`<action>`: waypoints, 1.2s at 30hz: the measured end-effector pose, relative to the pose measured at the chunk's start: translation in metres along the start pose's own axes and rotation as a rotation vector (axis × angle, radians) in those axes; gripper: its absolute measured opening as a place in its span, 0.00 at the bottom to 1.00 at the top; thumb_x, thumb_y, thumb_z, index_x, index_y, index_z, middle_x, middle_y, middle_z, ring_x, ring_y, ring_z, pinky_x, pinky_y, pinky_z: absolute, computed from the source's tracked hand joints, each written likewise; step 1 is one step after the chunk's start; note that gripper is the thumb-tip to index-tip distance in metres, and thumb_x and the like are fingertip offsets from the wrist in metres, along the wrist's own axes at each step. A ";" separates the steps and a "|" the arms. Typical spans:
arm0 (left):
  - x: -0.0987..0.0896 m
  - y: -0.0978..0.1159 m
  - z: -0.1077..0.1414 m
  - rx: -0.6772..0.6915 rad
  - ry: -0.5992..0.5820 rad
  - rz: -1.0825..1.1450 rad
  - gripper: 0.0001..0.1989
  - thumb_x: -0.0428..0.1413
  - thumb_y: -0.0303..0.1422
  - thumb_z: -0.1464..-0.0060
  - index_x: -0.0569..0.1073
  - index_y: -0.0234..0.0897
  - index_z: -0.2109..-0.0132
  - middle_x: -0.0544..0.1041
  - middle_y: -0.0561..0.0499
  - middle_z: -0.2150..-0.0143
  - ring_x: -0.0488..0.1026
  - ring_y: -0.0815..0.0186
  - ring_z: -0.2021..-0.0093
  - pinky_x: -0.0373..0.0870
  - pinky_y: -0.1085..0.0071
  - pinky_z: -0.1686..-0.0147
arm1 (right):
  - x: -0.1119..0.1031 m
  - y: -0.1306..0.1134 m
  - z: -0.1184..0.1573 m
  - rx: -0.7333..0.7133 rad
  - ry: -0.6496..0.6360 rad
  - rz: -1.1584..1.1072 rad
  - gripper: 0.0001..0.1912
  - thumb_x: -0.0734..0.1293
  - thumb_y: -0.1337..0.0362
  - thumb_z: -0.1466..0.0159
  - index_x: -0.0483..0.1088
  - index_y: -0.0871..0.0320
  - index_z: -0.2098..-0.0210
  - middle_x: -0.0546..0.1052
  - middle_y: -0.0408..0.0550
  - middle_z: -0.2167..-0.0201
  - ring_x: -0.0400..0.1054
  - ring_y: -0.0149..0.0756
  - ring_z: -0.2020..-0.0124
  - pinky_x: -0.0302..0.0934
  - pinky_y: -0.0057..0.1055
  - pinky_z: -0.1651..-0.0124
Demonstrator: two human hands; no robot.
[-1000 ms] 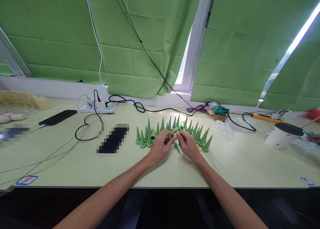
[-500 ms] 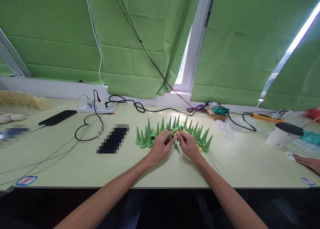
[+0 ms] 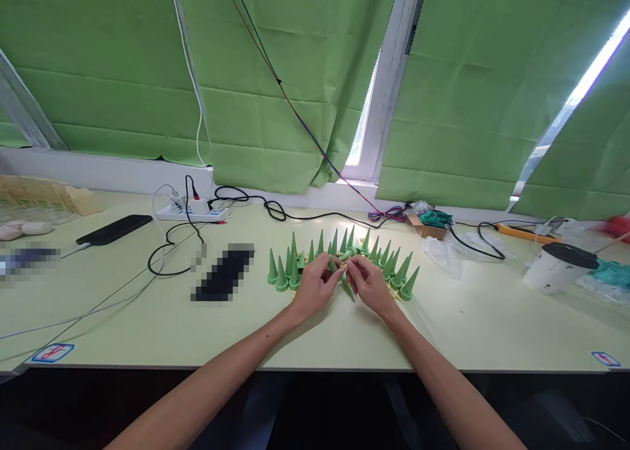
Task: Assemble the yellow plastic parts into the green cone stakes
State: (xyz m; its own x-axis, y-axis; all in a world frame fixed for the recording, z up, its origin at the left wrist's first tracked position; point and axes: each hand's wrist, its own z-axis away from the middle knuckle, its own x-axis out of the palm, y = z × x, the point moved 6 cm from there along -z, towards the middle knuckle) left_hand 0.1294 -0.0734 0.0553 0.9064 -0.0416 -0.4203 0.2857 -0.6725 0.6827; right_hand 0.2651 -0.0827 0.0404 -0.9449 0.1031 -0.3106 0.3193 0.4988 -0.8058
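My view from the head camera: left hand (image 3: 315, 286) has a slim green plastic cone (image 3: 348, 290) pinched between thumb and fingers, cone tilted, point toward the front edge. Right hand (image 3: 370, 287) just right of it, thumb and fingertips bunched by the cone's upper end; I can't tell whether that grip pinches anything, fingers cover it. Held cone sits between both hands, over the pale yellow-green worktop (image 3: 315, 345).

Around them I get a loose arc of upright green plastic cones (image 3: 281, 277) with round bases, left, behind and right of the hands. One cone lies tipped over behind the fingers. Small yellow pieces (image 3: 395, 295) show low among the cones, shape too small to tell.

Markings: blue-bordered white sticker (image 3: 53, 352) with a red mark at the front left edge, another blue-bordered sticker (image 3: 606, 359) with a red mark at the front right. I can't read either. White paper cup (image 3: 547, 274) with black lid, at right, carries small dark print, too small for me to read.

Left of the cones: dark pixelated rectangle (image 3: 224, 273), contents masked. Behind it, white power strip (image 3: 193, 212) with plugs. Back right, brown cardboard box (image 3: 417, 225) holding crumpled green plastic.
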 end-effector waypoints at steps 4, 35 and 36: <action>0.000 0.002 0.001 0.019 0.003 -0.013 0.10 0.52 0.38 0.39 0.70 0.37 0.64 0.69 0.54 0.71 0.60 0.73 0.78 0.55 0.74 0.77 | 0.000 0.002 0.000 0.006 -0.004 -0.001 0.16 0.58 0.51 0.32 0.65 0.56 0.69 0.65 0.40 0.80 0.58 0.30 0.81 0.54 0.28 0.76; 0.002 0.013 0.004 0.213 -0.042 -0.122 0.07 0.49 0.33 0.36 0.69 0.36 0.61 0.63 0.53 0.69 0.62 0.72 0.72 0.60 0.74 0.71 | -0.004 0.002 0.000 -0.061 0.019 0.150 0.18 0.57 0.56 0.31 0.59 0.56 0.75 0.59 0.38 0.83 0.53 0.29 0.80 0.47 0.28 0.75; 0.002 0.013 0.005 0.218 -0.041 -0.123 0.07 0.49 0.33 0.36 0.69 0.36 0.61 0.63 0.53 0.69 0.62 0.72 0.72 0.60 0.74 0.72 | -0.004 0.002 0.000 -0.061 0.021 0.158 0.18 0.57 0.56 0.31 0.58 0.56 0.76 0.59 0.38 0.83 0.52 0.29 0.80 0.47 0.28 0.75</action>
State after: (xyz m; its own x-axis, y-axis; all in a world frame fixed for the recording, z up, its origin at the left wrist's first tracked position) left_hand 0.1336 -0.0857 0.0606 0.8544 0.0235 -0.5191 0.3151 -0.8179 0.4814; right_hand 0.2700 -0.0818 0.0400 -0.8850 0.2016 -0.4196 0.4592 0.5265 -0.7155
